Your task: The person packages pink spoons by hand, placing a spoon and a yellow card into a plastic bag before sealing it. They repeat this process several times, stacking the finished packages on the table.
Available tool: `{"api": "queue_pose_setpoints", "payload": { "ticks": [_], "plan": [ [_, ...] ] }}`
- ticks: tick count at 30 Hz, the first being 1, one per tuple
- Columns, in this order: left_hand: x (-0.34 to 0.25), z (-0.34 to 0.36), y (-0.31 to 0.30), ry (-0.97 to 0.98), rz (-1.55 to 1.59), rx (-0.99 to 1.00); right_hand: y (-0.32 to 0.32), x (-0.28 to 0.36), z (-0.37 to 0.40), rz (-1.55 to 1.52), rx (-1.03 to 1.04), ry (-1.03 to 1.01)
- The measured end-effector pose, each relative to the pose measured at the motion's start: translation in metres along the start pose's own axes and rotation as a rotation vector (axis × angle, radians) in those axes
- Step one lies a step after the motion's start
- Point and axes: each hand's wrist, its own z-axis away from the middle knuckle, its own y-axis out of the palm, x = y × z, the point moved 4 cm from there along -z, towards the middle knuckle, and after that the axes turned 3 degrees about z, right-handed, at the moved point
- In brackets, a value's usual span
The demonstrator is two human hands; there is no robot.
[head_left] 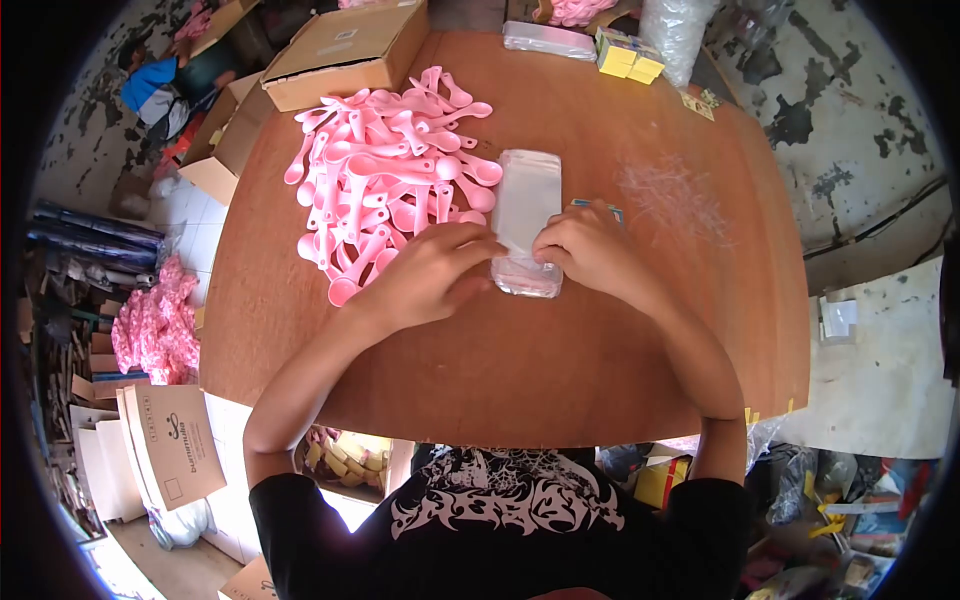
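A stack of clear plastic bags (528, 195) lies on the brown table between my hands. My left hand (435, 272) is at the stack's lower left edge, its fingertips touching the edge and the thumb apart from the index finger. On the right edge, my right hand (590, 252) has its fingers closed in a pinch at the top bag. Just behind the right hand, a small blue card or packet (615, 212) is partly covered by it. A big heap of pink plastic measuring spoons (390, 175) reaches close to the left hand and the stack.
Thin clear plastic strips (675, 200) lie on the table (640, 370) at right. Along the far side are a cardboard box (345, 55), yellow small boxes (628, 58) and a clear plastic roll (675, 35). Another person (160, 90) is at far left. Cartons (175, 445) stand on the floor.
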Motion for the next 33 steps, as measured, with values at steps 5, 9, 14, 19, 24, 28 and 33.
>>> {"api": "queue_pose_setpoints", "payload": {
  "ticks": [5,9,14,19,24,28,33],
  "plan": [
    [0.018,-0.023,0.037,0.006,0.019,0.093,-0.002,-0.005,-0.001,-0.038,0.013,-0.033],
    [0.024,-0.023,0.047,0.062,-0.019,-0.045,-0.005,-0.011,-0.003,-0.067,-0.03,-0.054],
    [0.011,-0.026,0.034,-0.062,0.091,-0.049,-0.017,-0.008,-0.004,-0.028,-0.027,-0.064],
    [0.024,-0.032,0.031,-0.112,0.242,0.033,-0.027,-0.011,-0.004,-0.098,-0.072,-0.08],
    [0.024,-0.044,0.028,-0.139,0.337,-0.055,-0.033,-0.009,-0.004,-0.075,-0.088,-0.096],
    [0.036,-0.049,0.038,-0.124,0.333,-0.066,-0.041,-0.005,0.0,-0.191,-0.155,-0.034],
    [0.036,-0.05,0.015,-0.387,0.591,-0.199,-0.04,-0.01,0.044,-0.093,-0.137,0.097]
  ]
}}
